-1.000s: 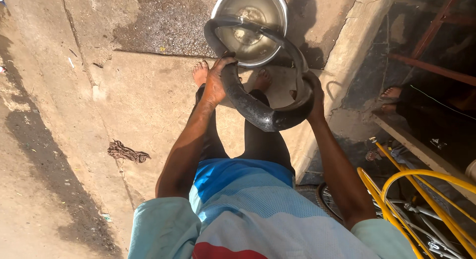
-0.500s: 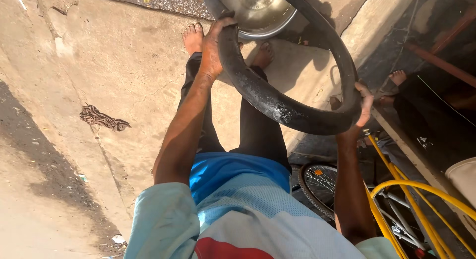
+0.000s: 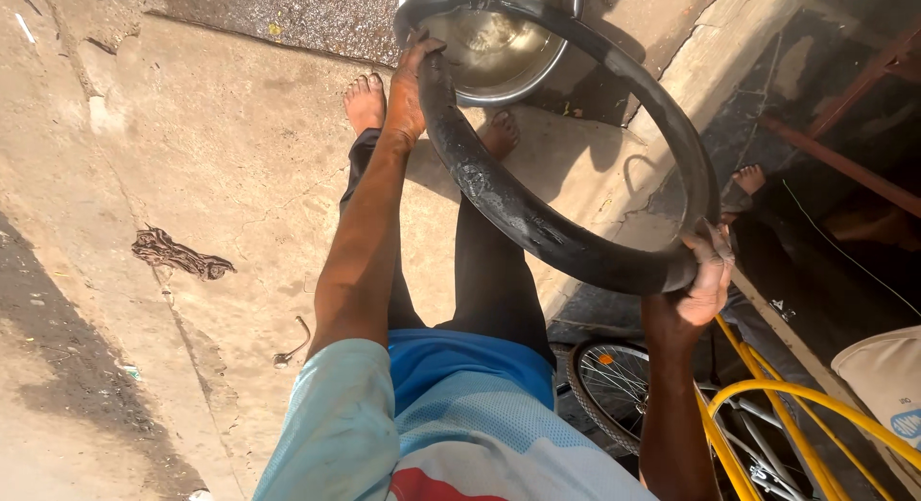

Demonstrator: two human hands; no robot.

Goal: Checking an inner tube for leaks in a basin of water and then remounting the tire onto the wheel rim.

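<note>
I hold a black rubber inner tube point(image 3: 537, 218), inflated and wet, as a large ring in front of me. My left hand point(image 3: 408, 93) grips its far left side near a metal basin point(image 3: 499, 50) of water on the ground. My right hand point(image 3: 705, 280) grips the tube's near right side. The ring hangs tilted above the basin and my bare feet.
A yellow bicycle frame point(image 3: 767, 405) with a spoked wheel point(image 3: 604, 386) lies at the lower right. Another person's bare foot point(image 3: 748, 179) shows at the right by a stone kerb. A dark rag point(image 3: 177, 254) lies on the concrete to the left.
The tube has come up away from the basin and spread into a wider ring. My right hand has slid down its right side toward me.
</note>
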